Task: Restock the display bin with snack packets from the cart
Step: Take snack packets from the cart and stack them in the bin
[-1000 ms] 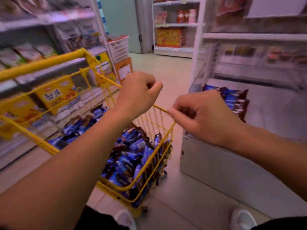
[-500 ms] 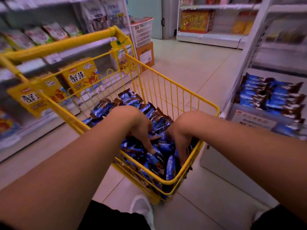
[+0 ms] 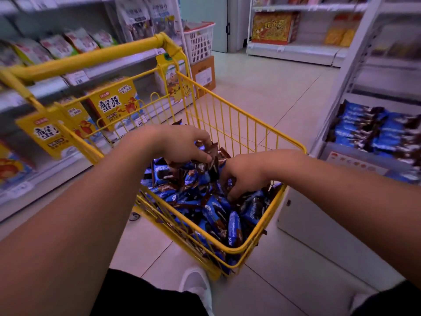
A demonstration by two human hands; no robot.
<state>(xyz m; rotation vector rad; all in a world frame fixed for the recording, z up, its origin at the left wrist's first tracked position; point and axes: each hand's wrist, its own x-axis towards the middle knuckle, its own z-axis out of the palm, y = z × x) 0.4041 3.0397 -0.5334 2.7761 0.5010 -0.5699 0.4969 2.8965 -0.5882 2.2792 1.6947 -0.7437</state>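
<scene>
Now both hands' grips clamped on snack packets inside cart.

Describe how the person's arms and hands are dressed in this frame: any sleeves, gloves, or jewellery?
Both forearms are bare up to the frame edge, with no sleeves in view. The left hand and the right hand wear no gloves, and no rings, watch or bracelet show on what is visible. Fingertips are partly buried among packets, so they cannot be checked.
</scene>
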